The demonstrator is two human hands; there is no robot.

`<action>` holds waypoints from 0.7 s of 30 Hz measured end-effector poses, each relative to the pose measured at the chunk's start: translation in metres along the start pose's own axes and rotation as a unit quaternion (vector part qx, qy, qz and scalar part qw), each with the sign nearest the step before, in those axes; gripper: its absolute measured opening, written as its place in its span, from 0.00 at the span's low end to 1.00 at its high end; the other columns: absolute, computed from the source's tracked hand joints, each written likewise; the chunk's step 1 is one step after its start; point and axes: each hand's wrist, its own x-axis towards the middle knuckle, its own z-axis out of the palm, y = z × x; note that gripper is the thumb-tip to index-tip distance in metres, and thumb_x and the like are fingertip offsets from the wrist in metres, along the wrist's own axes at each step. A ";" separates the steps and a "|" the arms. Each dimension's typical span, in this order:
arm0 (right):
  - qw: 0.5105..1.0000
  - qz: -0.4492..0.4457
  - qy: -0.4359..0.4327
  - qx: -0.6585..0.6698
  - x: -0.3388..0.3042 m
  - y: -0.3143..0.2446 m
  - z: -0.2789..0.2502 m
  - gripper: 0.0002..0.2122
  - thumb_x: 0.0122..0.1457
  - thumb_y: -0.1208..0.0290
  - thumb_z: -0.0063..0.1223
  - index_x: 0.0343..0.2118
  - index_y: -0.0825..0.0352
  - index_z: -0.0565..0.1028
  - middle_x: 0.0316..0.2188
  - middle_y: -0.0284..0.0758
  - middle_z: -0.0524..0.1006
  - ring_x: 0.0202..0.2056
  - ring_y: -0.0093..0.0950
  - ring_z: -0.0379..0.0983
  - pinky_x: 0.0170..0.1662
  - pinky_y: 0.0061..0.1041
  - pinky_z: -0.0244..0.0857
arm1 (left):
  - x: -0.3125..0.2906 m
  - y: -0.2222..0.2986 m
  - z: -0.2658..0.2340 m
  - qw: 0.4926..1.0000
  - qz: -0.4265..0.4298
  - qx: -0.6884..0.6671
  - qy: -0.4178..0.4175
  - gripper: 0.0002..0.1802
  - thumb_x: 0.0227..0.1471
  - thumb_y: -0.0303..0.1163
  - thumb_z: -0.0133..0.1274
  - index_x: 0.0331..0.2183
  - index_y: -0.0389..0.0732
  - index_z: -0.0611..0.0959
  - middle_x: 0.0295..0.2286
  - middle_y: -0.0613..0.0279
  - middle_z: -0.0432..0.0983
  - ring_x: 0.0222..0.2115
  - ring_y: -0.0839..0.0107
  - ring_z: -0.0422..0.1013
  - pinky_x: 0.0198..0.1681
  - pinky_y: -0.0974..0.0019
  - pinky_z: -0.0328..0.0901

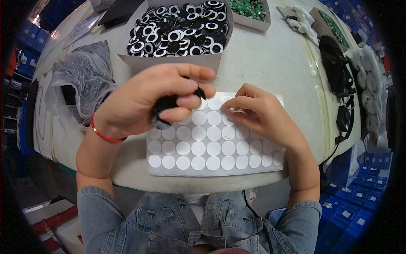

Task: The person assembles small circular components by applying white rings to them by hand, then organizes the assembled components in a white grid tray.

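My left hand (165, 95) is raised over the far left part of a white sheet (215, 171) and curled around several black round discs (165, 108). One more disc edge (199, 91) shows at its fingertips. Rows of round white stickers (213, 133) cover the sheet, which lies flat near the table's front edge. Down on the sheet's far right part is my right hand (253, 108), its thumb and forefinger pinched at a round white sticker (228, 102). The fingers partly hide that sticker, so how far it is lifted does not show.
Beyond my hands stands a carton (169, 63) heaped with black discs bearing white rings (177, 36). Two boxes of green circuit boards (249, 9) sit at the far right. A crumpled clear plastic bag (82, 76) lies at left. Black items with a cable (344, 114) line the right edge.
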 end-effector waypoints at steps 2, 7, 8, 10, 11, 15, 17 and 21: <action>0.999 -0.040 -0.011 -0.011 0.002 0.003 0.000 0.06 0.48 0.74 0.58 0.31 0.63 0.77 0.26 0.36 0.71 0.28 0.33 0.71 0.31 0.29 0.65 | 0.003 -0.004 0.001 0.999 -0.008 0.043 -0.005 0.22 0.50 0.23 0.46 0.48 0.30 0.66 0.38 0.54 0.67 0.24 0.83 0.57 0.18 0.83 0.53; 0.999 -0.035 -0.023 -0.006 0.005 0.002 0.000 0.05 0.48 0.74 0.58 0.29 0.64 0.76 0.25 0.36 0.71 0.28 0.35 0.71 0.31 0.31 0.64 | 0.015 -0.015 0.006 0.990 -0.026 0.137 0.002 0.20 0.52 0.26 0.49 0.47 0.31 0.68 0.32 0.59 0.74 0.16 0.86 0.55 0.14 0.81 0.49; 0.999 -0.030 -0.031 -0.016 0.006 0.001 -0.001 0.05 0.48 0.74 0.57 0.29 0.64 0.76 0.25 0.36 0.71 0.28 0.36 0.70 0.30 0.32 0.64 | 0.017 -0.016 0.006 0.990 -0.027 0.138 0.000 0.20 0.52 0.26 0.49 0.47 0.31 0.68 0.32 0.59 0.74 0.16 0.86 0.55 0.14 0.81 0.49; 0.998 -0.050 -0.019 -0.026 0.008 0.004 0.003 0.04 0.49 0.74 0.57 0.28 0.66 0.75 0.24 0.36 0.70 0.28 0.37 0.70 0.30 0.33 0.64 | 0.023 -0.019 0.004 0.990 -0.059 0.129 -0.009 0.17 0.57 0.31 0.48 0.46 0.33 0.72 0.30 0.61 0.76 0.14 0.89 0.52 0.12 0.82 0.46; 0.997 -0.071 -0.009 -0.036 0.008 0.006 0.004 0.04 0.49 0.75 0.56 0.26 0.67 0.73 0.24 0.36 0.70 0.28 0.38 0.70 0.30 0.34 0.64 | 0.024 -0.021 0.003 0.990 -0.059 0.130 -0.011 0.17 0.57 0.31 0.48 0.46 0.33 0.72 0.30 0.61 0.76 0.14 0.89 0.52 0.12 0.82 0.46; 0.992 -0.104 -0.026 -0.060 0.006 0.012 0.001 0.04 0.50 0.77 0.54 0.27 0.69 0.71 0.24 0.38 0.70 0.27 0.39 0.69 0.31 0.35 0.63 | 0.026 -0.031 -0.004 0.992 -0.051 0.116 0.006 0.18 0.61 0.38 0.44 0.45 0.35 0.75 0.28 0.62 0.77 0.12 0.90 0.53 0.12 0.84 0.44; 0.991 -0.121 -0.050 0.013 0.000 0.014 -0.005 0.05 0.50 0.79 0.52 0.29 0.69 0.69 0.24 0.39 0.69 0.27 0.39 0.68 0.32 0.33 0.63 | 0.026 -0.034 -0.007 0.992 -0.051 0.115 0.014 0.18 0.61 0.39 0.43 0.44 0.34 0.75 0.26 0.62 0.77 0.11 0.90 0.53 0.11 0.84 0.44; 0.988 -0.116 -0.076 0.068 -0.005 0.011 -0.022 0.05 0.52 0.79 0.50 0.31 0.69 0.67 0.26 0.38 0.69 0.29 0.34 0.69 0.34 0.28 0.63 | 0.028 -0.039 0.001 0.985 -0.027 0.163 0.043 0.21 0.61 0.41 0.43 0.46 0.34 0.75 0.26 0.61 0.78 0.10 0.90 0.54 0.12 0.84 0.46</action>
